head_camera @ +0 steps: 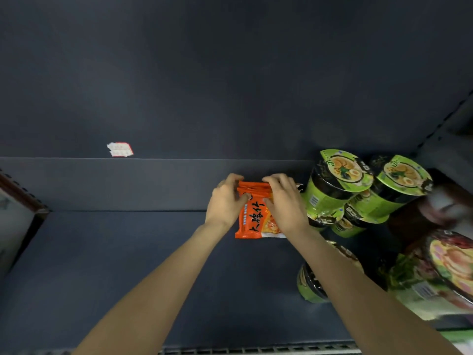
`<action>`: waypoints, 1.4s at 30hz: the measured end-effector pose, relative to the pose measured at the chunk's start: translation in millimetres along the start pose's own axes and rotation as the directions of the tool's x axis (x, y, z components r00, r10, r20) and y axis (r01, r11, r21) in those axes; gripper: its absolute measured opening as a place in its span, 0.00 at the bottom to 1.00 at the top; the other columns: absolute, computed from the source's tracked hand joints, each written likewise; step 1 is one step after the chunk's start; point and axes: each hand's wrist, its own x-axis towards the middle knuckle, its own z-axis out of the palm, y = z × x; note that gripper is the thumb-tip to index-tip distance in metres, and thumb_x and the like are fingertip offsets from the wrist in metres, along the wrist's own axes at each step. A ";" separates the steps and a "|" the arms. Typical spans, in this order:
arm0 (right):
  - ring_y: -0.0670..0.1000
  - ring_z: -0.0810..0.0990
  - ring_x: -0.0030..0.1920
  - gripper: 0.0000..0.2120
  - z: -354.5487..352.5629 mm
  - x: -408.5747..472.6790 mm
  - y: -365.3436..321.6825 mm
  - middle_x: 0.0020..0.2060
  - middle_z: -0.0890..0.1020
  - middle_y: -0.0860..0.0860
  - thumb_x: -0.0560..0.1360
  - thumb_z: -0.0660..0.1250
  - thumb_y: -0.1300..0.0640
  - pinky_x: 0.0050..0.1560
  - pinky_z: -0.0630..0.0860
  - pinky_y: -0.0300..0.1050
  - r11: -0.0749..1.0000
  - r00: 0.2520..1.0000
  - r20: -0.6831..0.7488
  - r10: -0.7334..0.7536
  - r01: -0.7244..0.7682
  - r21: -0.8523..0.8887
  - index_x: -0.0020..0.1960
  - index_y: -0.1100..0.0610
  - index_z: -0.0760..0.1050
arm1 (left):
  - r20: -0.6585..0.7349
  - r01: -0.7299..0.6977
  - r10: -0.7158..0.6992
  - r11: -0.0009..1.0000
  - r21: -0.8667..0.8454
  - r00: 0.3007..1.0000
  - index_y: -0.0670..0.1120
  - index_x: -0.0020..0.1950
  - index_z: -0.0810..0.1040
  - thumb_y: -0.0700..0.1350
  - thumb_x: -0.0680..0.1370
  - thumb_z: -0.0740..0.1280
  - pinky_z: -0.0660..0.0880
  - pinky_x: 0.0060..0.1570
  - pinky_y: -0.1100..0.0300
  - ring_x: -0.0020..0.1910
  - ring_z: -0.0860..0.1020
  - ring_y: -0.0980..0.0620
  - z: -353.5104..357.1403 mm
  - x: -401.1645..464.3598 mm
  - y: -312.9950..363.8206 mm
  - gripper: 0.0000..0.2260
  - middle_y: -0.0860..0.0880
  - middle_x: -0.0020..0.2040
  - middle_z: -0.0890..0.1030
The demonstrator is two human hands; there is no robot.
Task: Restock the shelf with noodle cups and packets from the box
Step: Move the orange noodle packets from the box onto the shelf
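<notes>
So both hands are deep in the shelf [128, 252] right now, working on a little stack of orange noodle packets [253, 216]. The left hand [225, 203] has its grip closed on the left edge of the stack, thumb pressing on the front face, and the right hand [286, 201] is clamped on the right edge the same way, fingers curled over the top. The packets look like they're standing on edge, leaning back a bit, roughly mid-shelf and a little forward of the back wall [153, 184]. Can't tell exactly how many are in the stack, but I see several top seams bunched together.

Just to the right are the green noodle cups [332, 185], stacked two high and kind of tilted, with the packets close beside them. One more green cup [311, 283] sits nearer the front, partly hidden under the right forearm. Everything left of the packets is bare shelf. The box isn't in view.

My read: this is the placing step for the packets, squaring them up so they stand in a row. Next move probably calls for letting go gently so the stack doesn't flop forward, maybe nudging it back or against the cups for support, then heading back for more. Lots of space left to fill, so the job seems far from done.
</notes>
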 end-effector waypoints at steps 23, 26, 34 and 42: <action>0.47 0.74 0.56 0.10 30.3 -90.6 -252.9 0.53 0.75 0.47 0.78 0.60 0.58 0.52 0.72 0.42 0.814 0.869 0.105 -0.483 0.401 0.420 0.57 0.54 0.76 | -0.384 0.092 0.031 0.950 0.297 0.923 0.48 0.63 0.72 0.43 0.79 0.63 0.77 0.45 0.54 0.47 0.77 0.55 -229.0 -192.5 -87.4 0.12 0.52 0.54 0.78; 0.48 0.75 0.55 0.09 54.5 -99.9 -322.2 0.53 0.75 0.47 0.78 0.61 0.58 0.52 0.74 0.47 0.791 0.848 0.143 -0.511 0.397 0.466 0.57 0.53 0.76 | -0.396 0.154 -0.019 0.938 0.310 0.918 0.45 0.62 0.73 0.42 0.78 0.63 0.76 0.45 0.53 0.48 0.79 0.49 -288.8 -218.7 -131.4 0.13 0.49 0.53 0.79; 0.48 0.76 0.51 0.09 117.7 -109.5 -481.7 0.50 0.76 0.50 0.77 0.63 0.61 0.51 0.73 0.43 0.796 0.881 0.191 -0.433 0.275 0.539 0.56 0.54 0.77 | -0.318 0.215 -0.100 0.912 0.349 0.943 0.43 0.56 0.76 0.39 0.76 0.64 0.71 0.45 0.56 0.47 0.79 0.44 -441.1 -260.1 -237.6 0.10 0.46 0.48 0.82; 0.49 0.76 0.51 0.13 162.1 -78.6 -542.1 0.50 0.76 0.50 0.76 0.65 0.59 0.50 0.73 0.41 0.843 0.928 0.192 -0.318 0.184 0.506 0.60 0.54 0.75 | -0.275 0.200 -0.118 0.934 0.295 0.954 0.43 0.59 0.75 0.41 0.78 0.63 0.71 0.48 0.60 0.52 0.77 0.47 -492.5 -227.1 -292.2 0.10 0.46 0.53 0.80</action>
